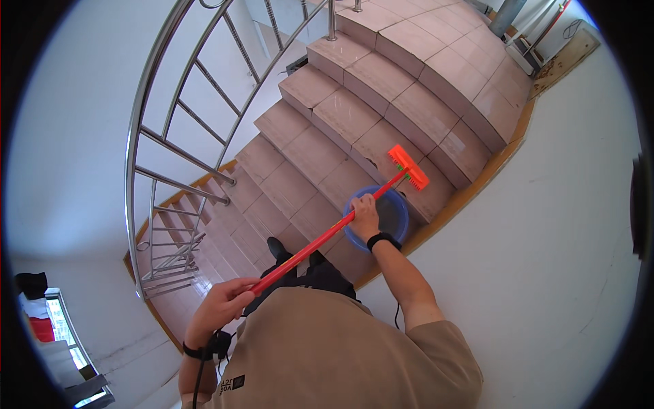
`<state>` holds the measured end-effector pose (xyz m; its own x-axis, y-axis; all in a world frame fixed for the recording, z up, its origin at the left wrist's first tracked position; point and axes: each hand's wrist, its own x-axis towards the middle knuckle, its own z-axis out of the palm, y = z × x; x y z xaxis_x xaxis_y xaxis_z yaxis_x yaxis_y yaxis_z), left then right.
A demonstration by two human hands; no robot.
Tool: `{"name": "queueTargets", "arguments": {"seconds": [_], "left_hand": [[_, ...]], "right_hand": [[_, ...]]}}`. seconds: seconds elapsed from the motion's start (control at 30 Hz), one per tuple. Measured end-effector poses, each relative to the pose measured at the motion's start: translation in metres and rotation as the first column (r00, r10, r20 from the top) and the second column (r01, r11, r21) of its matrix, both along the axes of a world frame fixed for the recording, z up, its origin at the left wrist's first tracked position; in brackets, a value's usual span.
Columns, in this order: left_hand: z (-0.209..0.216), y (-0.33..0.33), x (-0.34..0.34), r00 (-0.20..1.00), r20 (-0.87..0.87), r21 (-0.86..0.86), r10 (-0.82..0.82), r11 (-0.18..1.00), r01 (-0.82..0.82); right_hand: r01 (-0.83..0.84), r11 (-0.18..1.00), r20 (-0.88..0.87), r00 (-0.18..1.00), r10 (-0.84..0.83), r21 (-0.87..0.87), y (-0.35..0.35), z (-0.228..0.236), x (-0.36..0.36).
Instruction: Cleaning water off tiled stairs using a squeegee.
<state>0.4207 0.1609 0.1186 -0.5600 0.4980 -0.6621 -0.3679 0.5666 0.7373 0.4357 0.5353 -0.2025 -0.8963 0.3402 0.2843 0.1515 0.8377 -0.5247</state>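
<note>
A long red-handled scrub brush (317, 243) runs slantwise across the view in both my hands. Its orange head (409, 167), with dark and green bristles, is over a stair tread, just beyond a blue basin (407, 217). My right hand (365, 214) is wrapped round the handle near the basin. Lower left, my left hand (225, 300) grips the handle's end, fingers curled over it. The basin stands on a step against the right wall and seems to hold greyish water; my right hand and the handle hide part of it.
Pink tiled stairs (347, 112) rise to a landing (456, 34) and descend to the left. A metal railing (139, 136) lines their left side, a white wall (545, 259) their right. Long-handled tools (545, 27) lean at the upper right. My shoe (277, 247) is on a step.
</note>
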Motion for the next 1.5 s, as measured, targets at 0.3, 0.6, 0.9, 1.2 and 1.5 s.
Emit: {"name": "queueTargets", "arguments": {"seconds": [0.3, 0.6, 0.9, 1.2, 1.5], "left_hand": [[-0.039, 0.051, -0.01, 0.998, 0.031, 0.097, -0.052, 0.994, 0.049], [-0.042, 0.035, -0.015, 0.989, -0.09, 0.155, -0.12, 0.979, 0.133], [-0.01, -0.064, -0.006, 0.993, 0.053, 0.028, 0.106, 0.994, -0.108], [0.004, -0.058, -0.015, 0.986, 0.057, -0.008, 0.154, 0.988, -0.154], [-0.032, 0.007, -0.028, 0.997, 0.074, 0.105, 0.016, 0.994, -0.024]], "right_hand": [[-0.036, 0.999, 0.044, 0.998, 0.034, 0.04, 0.069, -0.004, -0.012], [-0.086, 0.99, 0.032, 0.996, 0.083, 0.113, 0.061, -0.012, -0.012], [-0.152, 0.988, 0.079, 0.986, 0.149, 0.037, -0.052, 0.003, -0.019], [-0.137, 0.99, 0.101, 0.985, 0.138, -0.015, -0.053, 0.003, -0.028], [-0.132, 0.989, 0.1, 0.987, 0.125, 0.068, 0.032, -0.007, -0.044]]}}
